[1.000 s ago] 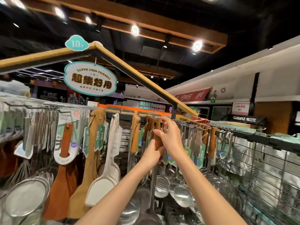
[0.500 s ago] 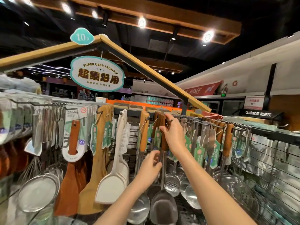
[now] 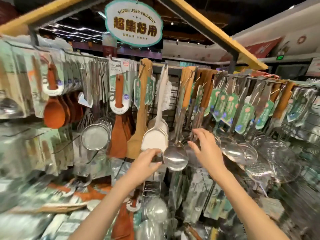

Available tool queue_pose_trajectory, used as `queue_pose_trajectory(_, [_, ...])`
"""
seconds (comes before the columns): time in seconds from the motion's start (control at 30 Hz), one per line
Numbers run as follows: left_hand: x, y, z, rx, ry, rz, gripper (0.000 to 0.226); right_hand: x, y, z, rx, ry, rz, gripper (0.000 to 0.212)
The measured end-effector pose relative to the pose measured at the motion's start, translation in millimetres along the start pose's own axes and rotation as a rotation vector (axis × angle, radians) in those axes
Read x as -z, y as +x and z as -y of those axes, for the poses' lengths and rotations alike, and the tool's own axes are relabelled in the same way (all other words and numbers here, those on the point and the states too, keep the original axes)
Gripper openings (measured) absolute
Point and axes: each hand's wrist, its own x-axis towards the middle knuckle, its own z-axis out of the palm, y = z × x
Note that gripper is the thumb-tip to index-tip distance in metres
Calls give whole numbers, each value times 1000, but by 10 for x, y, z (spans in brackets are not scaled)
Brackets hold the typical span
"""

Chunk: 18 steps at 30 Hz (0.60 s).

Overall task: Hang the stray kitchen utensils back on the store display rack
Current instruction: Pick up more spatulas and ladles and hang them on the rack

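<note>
We view the display rack (image 3: 173, 68) from head height, blurred by motion; its top rail runs from nine o'clock to three o'clock, and utensils hang from it by their handles so that the bowls face the aisle; a steel ladle (image 3: 175, 157) hangs at centre, its wood grip hooked at twelve o'clock. Our left hand (image 3: 144, 164) sits at eight o'clock of the ladle's bowl, fingertips curled at its rim; whether they pinch it we cannot tell. Our right hand (image 3: 207, 149), at two o'clock of the bowl, is spread and holds nothing. We judge the ladle to be hung and merely being steadied; packaged utensils (image 3: 69, 198) lie heaped at six to seven o'clock, probably the strays.
</note>
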Motion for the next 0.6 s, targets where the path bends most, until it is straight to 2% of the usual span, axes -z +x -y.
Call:
queue_pose_trajectory(0.13, [-20,-418,314,65,76,10,45,-400,-431,133,-10,-44,157,51])
queue_pose_trajectory(0.33, [67,-955,710,161,118,1,43,-923,-885,478,2,-62,302,57])
queue_pose_trajectory(0.6, [524,-1557,1494,163,180,-21,46,-1726,-1255,1411,72,-163,454,57])
